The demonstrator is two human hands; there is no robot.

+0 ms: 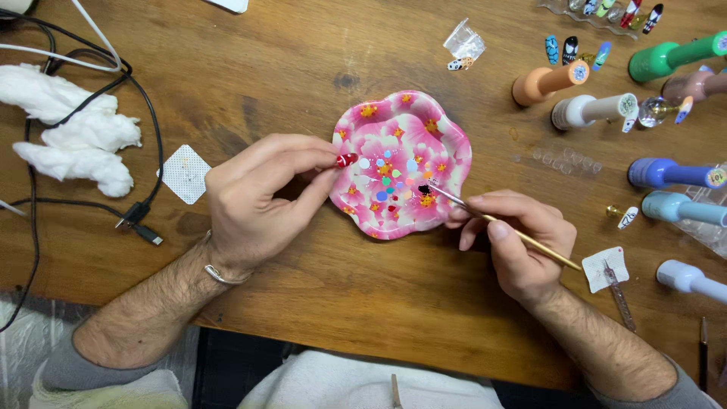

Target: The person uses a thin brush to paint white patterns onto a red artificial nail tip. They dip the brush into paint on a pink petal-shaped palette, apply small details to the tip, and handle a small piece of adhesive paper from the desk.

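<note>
Small red nail tip [347, 160] at frame centre, pinched between thumb and forefinger of left hand [254, 201], just over left rim of pink flowered dish [447, 136]. Thin gold-handled brush [500, 224] gripped by closed fingers of right hand [519, 242], bristles touching black blob inside dish. Colour dots across dish floor. Polish bottles [591, 110] upper right on wooden surface [303, 68]; white cotton [68, 129] upper left.

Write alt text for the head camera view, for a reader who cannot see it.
Over a wooden table, a person's left hand pinches a small red false nail while the right hand touches a thin gold brush to a pink flowered dish dotted with paint. Nail polish bottles lie to the right, cotton to the left.
</note>
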